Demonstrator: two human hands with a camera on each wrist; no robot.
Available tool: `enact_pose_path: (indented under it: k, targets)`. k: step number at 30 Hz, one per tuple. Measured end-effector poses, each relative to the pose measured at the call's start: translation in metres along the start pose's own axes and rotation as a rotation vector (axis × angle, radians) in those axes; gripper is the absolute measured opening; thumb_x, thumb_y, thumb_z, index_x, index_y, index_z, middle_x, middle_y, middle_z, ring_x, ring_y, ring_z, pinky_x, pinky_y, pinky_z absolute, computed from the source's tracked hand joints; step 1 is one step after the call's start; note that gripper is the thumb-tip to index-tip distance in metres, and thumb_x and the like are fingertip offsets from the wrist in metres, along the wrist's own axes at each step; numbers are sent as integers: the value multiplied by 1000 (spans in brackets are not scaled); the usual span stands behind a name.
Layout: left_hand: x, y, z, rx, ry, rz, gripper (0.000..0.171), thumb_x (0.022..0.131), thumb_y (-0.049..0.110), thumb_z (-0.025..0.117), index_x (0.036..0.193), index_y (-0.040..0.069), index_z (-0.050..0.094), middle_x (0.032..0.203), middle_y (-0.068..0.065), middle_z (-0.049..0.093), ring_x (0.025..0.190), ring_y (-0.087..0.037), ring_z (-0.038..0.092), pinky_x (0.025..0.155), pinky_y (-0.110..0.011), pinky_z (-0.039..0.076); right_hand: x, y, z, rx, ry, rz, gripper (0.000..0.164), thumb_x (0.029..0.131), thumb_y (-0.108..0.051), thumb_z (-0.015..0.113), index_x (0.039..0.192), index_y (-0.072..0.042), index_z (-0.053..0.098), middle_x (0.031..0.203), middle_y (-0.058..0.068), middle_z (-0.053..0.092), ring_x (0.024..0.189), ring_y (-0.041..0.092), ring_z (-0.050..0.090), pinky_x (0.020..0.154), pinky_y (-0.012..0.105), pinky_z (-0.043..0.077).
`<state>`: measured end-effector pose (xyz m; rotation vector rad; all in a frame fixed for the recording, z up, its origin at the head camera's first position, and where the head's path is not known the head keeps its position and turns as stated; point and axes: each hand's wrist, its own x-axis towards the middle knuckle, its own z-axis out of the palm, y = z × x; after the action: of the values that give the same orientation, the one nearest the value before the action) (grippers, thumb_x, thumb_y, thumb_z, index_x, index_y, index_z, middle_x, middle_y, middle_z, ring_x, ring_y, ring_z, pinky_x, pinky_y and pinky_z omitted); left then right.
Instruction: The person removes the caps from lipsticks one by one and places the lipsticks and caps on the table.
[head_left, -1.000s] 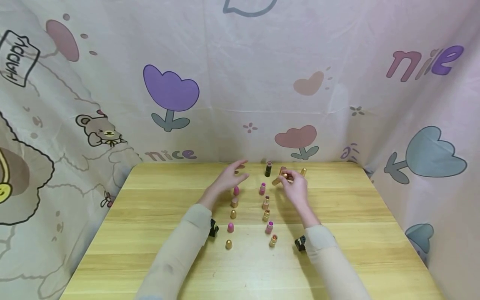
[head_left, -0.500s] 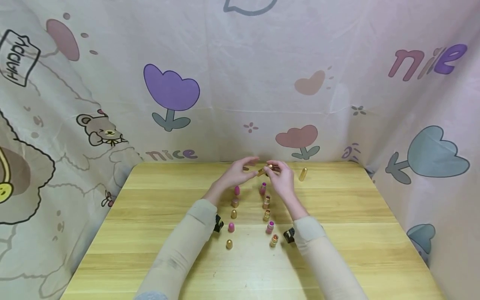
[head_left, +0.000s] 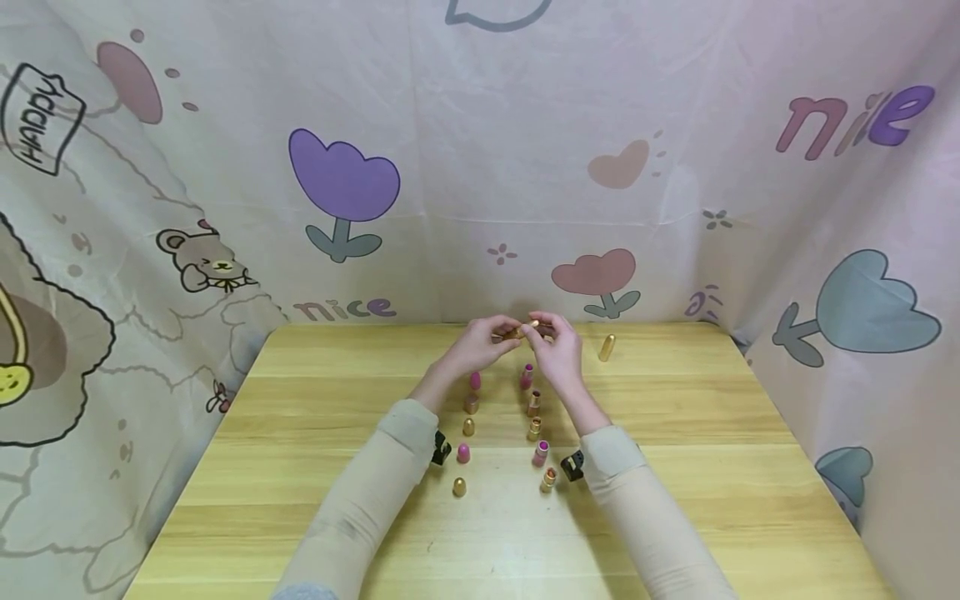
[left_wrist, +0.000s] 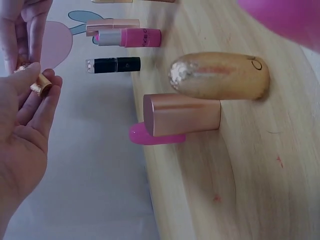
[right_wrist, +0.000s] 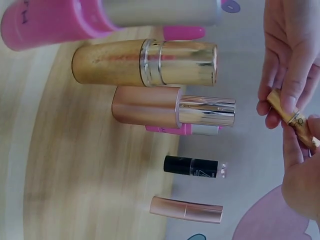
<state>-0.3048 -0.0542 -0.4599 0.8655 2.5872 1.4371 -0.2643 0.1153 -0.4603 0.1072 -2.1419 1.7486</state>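
Toward the table's back, my left hand [head_left: 480,343] and right hand [head_left: 557,346] meet over a gold lipstick [head_left: 517,333]. In the right wrist view, fingers of the left hand [right_wrist: 290,55] pinch one end of the gold lipstick [right_wrist: 287,111], and the right hand [right_wrist: 302,185] grips the end with lettering. A ring-like seam shows between the two ends. Nearest below the hands stand an uncapped magenta lipstick [head_left: 527,377] and a magenta cap [head_left: 476,381]. A black lipstick [right_wrist: 192,166] and a slim rose-gold lipstick [right_wrist: 186,209] stand behind, hidden by the right hand in the head view.
Uncapped lipsticks form a right-hand column, including a rose-gold one [head_left: 534,405], a pink one [head_left: 541,454] and a gold one [head_left: 549,481]. Caps line up at left: a rose-gold cap [head_left: 471,405], pink cap [head_left: 463,454] and gold cap [head_left: 459,487]. Another gold lipstick [head_left: 607,347] stands back right.
My right hand has carried the gold lipstick leftward from the back right to my left hand. The left hand, earlier holding nothing, has moved slightly right and now pinches the lipstick too.
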Motion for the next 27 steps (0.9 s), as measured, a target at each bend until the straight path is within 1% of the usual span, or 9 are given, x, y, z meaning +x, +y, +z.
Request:
enact_pose_path:
  k: [5,11,13,17,20,22,27]
  targets:
    - [-3,3,0,33,27,-2,30,98,13,73,126,3,70,114,-12,75,107,-25,71,94,-31,61,-1,-2,0,20,-6,24,28,94,-3,75,121,5,70,114,24,71,104,33,71,76,15,60]
    - [-7,7,-2,46,33,-14,27,98,12,73,124,4,71,112,-10,75,105,-24,72,90,-30,62,-3,-4,-4,64,-25,59,29,92,-3,78,119,3,72,117,23,73,104,32,71,74,16,60]
    - [-9,8,-2,54,34,-12,26,98,12,73,124,4,71,111,-10,75,104,-24,72,89,-29,62,-3,-5,-4,69,-29,71,28,91,-4,79,118,2,73,117,22,74,101,28,72,74,16,60]
    - [-11,10,-4,63,34,1,25,99,12,72,122,4,72,109,-10,75,102,-24,72,88,-29,62,-3,-5,-5,67,-32,83,27,90,-7,81,115,0,75,114,19,76,93,15,72,70,16,60]
    - [-12,10,-6,67,28,15,24,99,12,71,122,3,72,109,-10,75,101,-23,73,89,-27,62,-3,-5,-6,58,-42,66,27,89,-7,82,114,0,76,111,17,76,86,6,70,68,14,58]
    - [-13,10,-8,70,18,22,25,99,12,71,122,3,71,109,-11,75,101,-23,73,89,-26,62,-3,-5,-6,46,-49,42,26,89,-7,82,113,1,77,108,17,77,83,3,69,67,13,57]
    - [-16,11,-12,97,-2,26,26,100,13,69,125,3,71,109,-10,76,98,-22,73,86,-25,61,-3,-6,-7,-15,-67,-33,24,88,-7,83,110,0,78,102,18,78,77,4,67,63,13,53]
